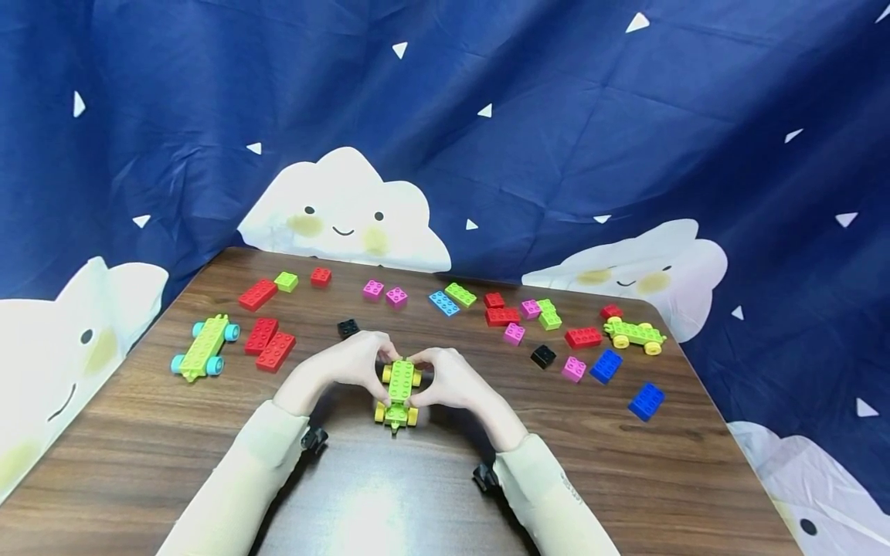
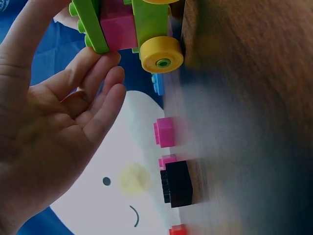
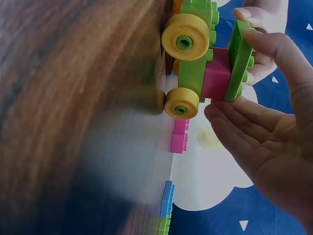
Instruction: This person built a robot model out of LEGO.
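A thin green toy-brick plate (image 1: 401,378) lies along the top of a small car. Under it a pink brick (image 3: 216,73) stands on the green car base (image 2: 151,22), which has yellow wheels (image 3: 185,37). My left hand (image 1: 361,361) pinches the plate from the left, thumb at the near end and fingers at the far end. From the right, my right hand (image 1: 450,378) grips the same plate likewise. In the right wrist view, the plate's underside sits right against the pink brick.
A green car base with blue wheels (image 1: 205,347) stands on the left, one with yellow wheels (image 1: 634,335) on the far right. Red bricks (image 1: 276,351) and a black brick (image 1: 348,329) lie left; pink, green and blue bricks (image 1: 647,401) are scattered back and right.
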Action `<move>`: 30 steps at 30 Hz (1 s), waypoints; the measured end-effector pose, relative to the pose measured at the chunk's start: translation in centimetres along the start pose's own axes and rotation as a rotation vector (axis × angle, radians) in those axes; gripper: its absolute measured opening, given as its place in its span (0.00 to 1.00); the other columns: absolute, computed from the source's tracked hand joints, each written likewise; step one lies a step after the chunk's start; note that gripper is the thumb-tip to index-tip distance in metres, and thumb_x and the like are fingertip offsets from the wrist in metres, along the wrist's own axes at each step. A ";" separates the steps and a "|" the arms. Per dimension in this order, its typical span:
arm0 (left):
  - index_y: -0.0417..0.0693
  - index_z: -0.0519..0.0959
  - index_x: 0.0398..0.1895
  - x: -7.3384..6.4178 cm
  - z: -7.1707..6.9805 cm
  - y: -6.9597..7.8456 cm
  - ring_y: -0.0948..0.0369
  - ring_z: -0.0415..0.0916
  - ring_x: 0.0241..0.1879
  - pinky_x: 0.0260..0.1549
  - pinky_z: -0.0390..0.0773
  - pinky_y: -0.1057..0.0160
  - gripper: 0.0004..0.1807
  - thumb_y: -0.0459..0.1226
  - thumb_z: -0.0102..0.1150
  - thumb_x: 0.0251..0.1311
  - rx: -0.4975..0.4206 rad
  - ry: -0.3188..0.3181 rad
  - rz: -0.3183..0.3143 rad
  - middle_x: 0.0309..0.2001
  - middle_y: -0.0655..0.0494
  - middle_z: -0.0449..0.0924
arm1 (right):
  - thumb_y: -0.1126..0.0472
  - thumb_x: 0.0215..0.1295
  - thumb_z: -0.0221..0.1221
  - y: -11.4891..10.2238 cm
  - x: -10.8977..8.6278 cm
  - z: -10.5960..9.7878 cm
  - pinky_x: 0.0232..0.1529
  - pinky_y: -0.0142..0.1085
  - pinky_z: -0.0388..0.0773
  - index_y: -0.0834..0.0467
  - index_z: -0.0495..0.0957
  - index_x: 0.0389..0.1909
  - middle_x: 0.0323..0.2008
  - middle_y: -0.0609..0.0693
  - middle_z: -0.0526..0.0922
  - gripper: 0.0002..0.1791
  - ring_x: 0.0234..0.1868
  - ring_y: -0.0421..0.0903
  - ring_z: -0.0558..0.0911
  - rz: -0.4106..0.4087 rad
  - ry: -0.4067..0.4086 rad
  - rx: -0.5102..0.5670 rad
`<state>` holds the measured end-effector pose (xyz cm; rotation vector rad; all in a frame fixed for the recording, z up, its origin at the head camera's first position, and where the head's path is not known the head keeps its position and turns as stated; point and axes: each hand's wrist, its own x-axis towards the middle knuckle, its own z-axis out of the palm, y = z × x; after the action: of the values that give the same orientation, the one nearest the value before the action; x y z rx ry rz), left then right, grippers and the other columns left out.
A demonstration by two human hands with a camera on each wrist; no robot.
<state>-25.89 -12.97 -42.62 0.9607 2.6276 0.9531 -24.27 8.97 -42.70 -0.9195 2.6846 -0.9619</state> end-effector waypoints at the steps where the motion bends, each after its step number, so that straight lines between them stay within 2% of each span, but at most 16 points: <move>1: 0.41 0.84 0.41 0.0 0.0 0.0 0.55 0.79 0.41 0.44 0.79 0.62 0.32 0.42 0.83 0.25 -0.002 0.000 -0.001 0.38 0.53 0.81 | 0.57 0.40 0.74 0.0 0.0 0.0 0.52 0.45 0.81 0.64 0.81 0.51 0.48 0.56 0.86 0.33 0.48 0.51 0.84 -0.003 -0.001 -0.003; 7: 0.40 0.84 0.42 0.1 0.0 0.0 0.55 0.80 0.41 0.44 0.78 0.63 0.33 0.41 0.82 0.25 0.003 0.003 -0.004 0.37 0.53 0.82 | 0.57 0.40 0.73 0.0 0.1 0.0 0.50 0.44 0.81 0.64 0.81 0.52 0.48 0.56 0.86 0.33 0.47 0.50 0.84 -0.008 -0.003 -0.015; 16: 0.42 0.86 0.43 0.1 -0.1 0.1 0.58 0.79 0.41 0.43 0.79 0.62 0.32 0.42 0.82 0.26 0.008 -0.012 -0.009 0.37 0.56 0.83 | 0.57 0.40 0.73 0.0 -0.1 0.1 0.52 0.46 0.81 0.65 0.80 0.52 0.49 0.57 0.85 0.33 0.49 0.53 0.84 -0.011 -0.005 -0.004; 23: 0.41 0.85 0.43 0.2 0.0 0.0 0.56 0.80 0.40 0.41 0.78 0.64 0.33 0.41 0.82 0.25 0.006 -0.014 -0.006 0.36 0.52 0.83 | 0.58 0.40 0.73 0.0 0.0 0.1 0.51 0.44 0.81 0.64 0.80 0.52 0.49 0.56 0.85 0.33 0.48 0.51 0.84 -0.011 -0.004 -0.002; 30: 0.40 0.85 0.42 0.2 0.0 0.0 0.56 0.79 0.40 0.41 0.79 0.63 0.32 0.42 0.83 0.25 0.014 -0.012 0.001 0.36 0.53 0.84 | 0.57 0.40 0.73 0.0 0.0 0.2 0.51 0.44 0.81 0.64 0.80 0.52 0.48 0.56 0.85 0.33 0.48 0.51 0.84 -0.003 -0.004 -0.005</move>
<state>-26.05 -12.86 -42.64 0.9682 2.6276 0.9278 -24.22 8.91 -42.85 -0.9264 2.6841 -0.9529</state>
